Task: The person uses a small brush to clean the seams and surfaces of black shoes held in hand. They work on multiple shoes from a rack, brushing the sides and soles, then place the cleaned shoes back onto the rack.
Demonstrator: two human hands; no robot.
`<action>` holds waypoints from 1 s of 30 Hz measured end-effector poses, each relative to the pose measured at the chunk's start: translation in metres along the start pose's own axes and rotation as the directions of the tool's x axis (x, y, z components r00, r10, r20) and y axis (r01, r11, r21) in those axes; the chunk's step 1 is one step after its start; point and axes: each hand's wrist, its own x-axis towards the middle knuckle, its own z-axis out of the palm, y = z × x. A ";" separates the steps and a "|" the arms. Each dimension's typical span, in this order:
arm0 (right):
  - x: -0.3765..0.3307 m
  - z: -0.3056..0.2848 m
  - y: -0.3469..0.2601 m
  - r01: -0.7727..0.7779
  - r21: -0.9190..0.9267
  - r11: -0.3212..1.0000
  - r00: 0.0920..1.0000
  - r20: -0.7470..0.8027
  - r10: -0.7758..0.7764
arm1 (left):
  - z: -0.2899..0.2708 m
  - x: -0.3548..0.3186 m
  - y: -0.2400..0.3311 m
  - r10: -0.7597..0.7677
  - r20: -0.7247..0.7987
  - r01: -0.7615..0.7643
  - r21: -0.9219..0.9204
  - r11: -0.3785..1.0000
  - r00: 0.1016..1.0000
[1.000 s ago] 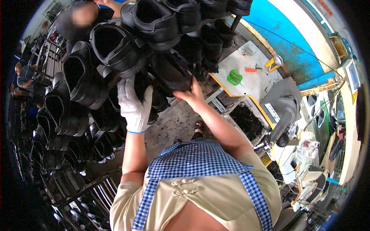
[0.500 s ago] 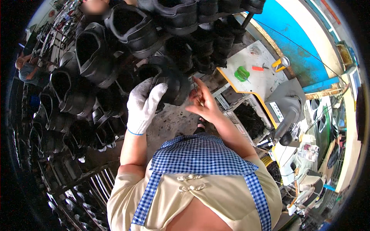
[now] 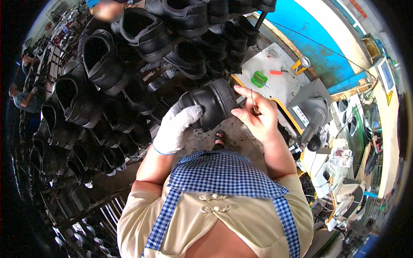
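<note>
My left hand [image 3: 174,129], in a white knit glove with a blue cuff edge, grips a black shoe [image 3: 211,105] in front of my apron. The glove's thumb presses on the upper, and its other fingers are hidden behind the shoe. The sole side is tilted toward my bare right hand [image 3: 260,114], whose index fingertip and thumb are close to the sole edge. Those fingers are bent around a thin, dark, wire-like piece [image 3: 254,102] too small to make out.
A rack crowded with black shoes [image 3: 103,60] fills the left and far side. To the right, a white table [image 3: 275,56] carries a green object [image 3: 259,79], a red piece [image 3: 275,72] and a yellow can [image 3: 300,65]. Beside it stands a grey machine [image 3: 313,116]. People [image 3: 26,99] are far left.
The shoe has come right and slightly nearer in my left hand, turned so its sole faces right. My right hand has shifted right, staying beside it. The head view has moved a little.
</note>
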 end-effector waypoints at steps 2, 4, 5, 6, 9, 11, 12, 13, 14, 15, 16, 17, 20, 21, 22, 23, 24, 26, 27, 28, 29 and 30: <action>0.009 -0.007 -0.017 0.045 -0.012 0.999 0.999 0.030 -0.045 | 0.006 -0.003 0.000 0.013 -0.012 -0.012 0.092 0.996 1.000; 0.011 -0.006 -0.012 0.026 0.115 0.993 0.998 0.052 -0.032 | 0.010 -0.004 0.001 0.021 0.036 -0.026 0.151 0.988 0.999; 0.009 -0.008 -0.009 -0.075 0.167 0.983 0.994 0.091 0.060 | 0.013 -0.006 0.006 -0.021 0.137 -0.015 0.257 0.966 0.990; 0.008 -0.009 -0.004 -0.173 0.216 0.961 0.980 0.136 0.146 | 0.008 -0.001 -0.007 0.162 0.260 -0.263 0.420 0.869 0.952; -0.034 -0.025 0.029 -0.595 0.406 0.694 0.801 0.369 0.471 | 0.009 -0.004 -0.014 0.076 0.549 -0.554 0.827 0.098 0.833; -0.081 -0.007 0.073 -0.688 0.548 0.477 0.713 0.383 0.588 | 0.012 0.008 -0.041 0.121 0.789 -0.740 0.608 -0.286 0.602; -0.102 0.004 0.090 -0.667 0.646 0.372 0.690 0.346 0.636 | 0.020 0.010 -0.048 0.145 0.816 -0.746 0.572 -0.340 0.559; -0.121 0.017 0.107 -0.620 0.738 0.268 0.668 0.316 0.674 | 0.016 0.011 -0.062 0.155 0.846 -0.751 0.526 -0.398 0.511; -0.125 0.024 0.113 -0.576 0.790 0.210 0.701 0.345 0.624 | 0.009 0.014 -0.077 0.164 0.873 -0.751 0.480 -0.453 0.459; -0.126 0.027 0.116 -0.532 0.834 0.148 0.735 0.367 0.570 | 0.014 0.013 -0.075 0.123 0.828 -0.779 0.557 -0.289 0.547; -0.124 0.029 0.113 -0.477 0.875 0.084 0.771 0.370 0.517 | 0.022 0.013 -0.066 0.058 0.788 -0.780 0.615 -0.114 0.613; -0.125 0.029 0.106 -0.440 0.898 0.009 0.784 0.379 0.491 | 0.029 0.013 -0.058 -0.022 0.750 -0.748 0.661 0.060 0.661; -0.134 0.029 0.115 -0.291 0.957 0.017 0.841 0.247 0.481 | 0.026 0.017 -0.024 0.288 0.804 -0.849 0.449 0.280 0.520; -0.136 0.028 0.117 -0.379 0.861 0.338 0.846 0.176 0.503 | 0.025 0.013 -0.018 0.497 0.580 -0.758 0.563 0.328 0.646; -0.140 0.026 0.118 -0.468 0.611 0.639 0.847 0.102 0.522 | 0.025 0.012 -0.015 0.653 0.291 -0.650 0.641 0.409 0.699; -0.142 0.023 0.120 -0.516 0.305 0.800 0.844 0.022 0.536 | 0.020 0.023 -0.022 0.692 0.156 -0.621 0.608 0.495 0.705; -0.132 0.028 0.110 -0.451 0.316 0.835 0.882 0.011 0.472 | 0.009 0.035 -0.030 0.712 0.005 -0.589 0.567 0.576 0.702; -0.119 0.037 0.100 -0.364 0.379 0.850 0.919 0.001 0.394 | 0.007 0.047 -0.036 0.501 -0.089 -0.479 0.193 0.856 0.861; -0.115 0.040 0.100 -0.344 0.427 0.836 0.925 0.001 0.380 | 0.005 0.049 -0.035 0.457 -0.081 -0.433 0.208 0.877 0.886; -0.112 0.042 0.101 -0.322 0.473 0.820 0.931 0.001 0.365 | 0.003 0.049 -0.033 0.412 -0.073 -0.387 0.223 0.895 0.908; -0.108 0.043 0.101 -0.300 0.519 0.801 0.937 0.001 0.350 | 0.004 0.048 -0.031 0.400 -0.062 -0.379 0.216 0.900 0.914; -0.108 0.043 0.098 -0.291 0.712 0.639 0.931 0.057 0.360 | 0.005 0.045 -0.028 0.390 -0.052 -0.371 0.214 0.904 0.920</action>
